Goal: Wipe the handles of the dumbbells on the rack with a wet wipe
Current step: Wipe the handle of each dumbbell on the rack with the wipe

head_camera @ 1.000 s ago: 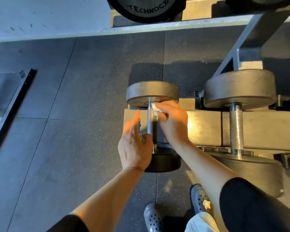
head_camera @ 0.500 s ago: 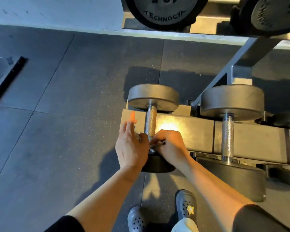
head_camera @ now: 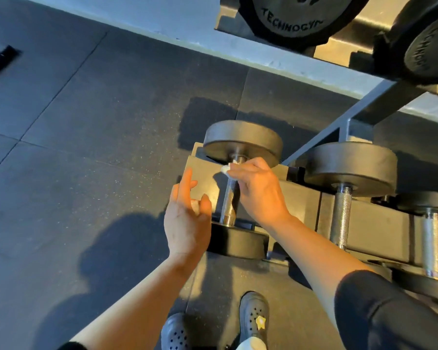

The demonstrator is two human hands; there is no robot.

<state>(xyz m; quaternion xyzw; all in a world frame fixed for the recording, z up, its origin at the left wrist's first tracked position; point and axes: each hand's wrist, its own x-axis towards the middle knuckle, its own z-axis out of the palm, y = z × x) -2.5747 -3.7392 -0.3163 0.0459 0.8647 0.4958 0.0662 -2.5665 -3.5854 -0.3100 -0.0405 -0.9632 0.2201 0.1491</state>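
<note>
While the right hand (head_camera: pixel 259 192) pinches a crumpled white wet wipe (head_camera: pixel 228 170) against the knurled steel dumbbell handle (head_camera: pixel 230 198) at frame centre, the left hand (head_camera: pixel 186 222) hovers beside it, fingers spread.

You have one wide-angle view, from the camera on your head. It looks steeply down and forward over your forearms, close to both hands at mid-frame. It takes in the lower rack (head_camera: pixel 301 198) straight ahead and to the right, the rubber floor (head_camera: pixel 74 147) to the left, and your shoes (head_camera: pixel 253 317) at the bottom edge. The upper shelf (head_camera: pixel 339 49) crosses the top, tilted.
</note>
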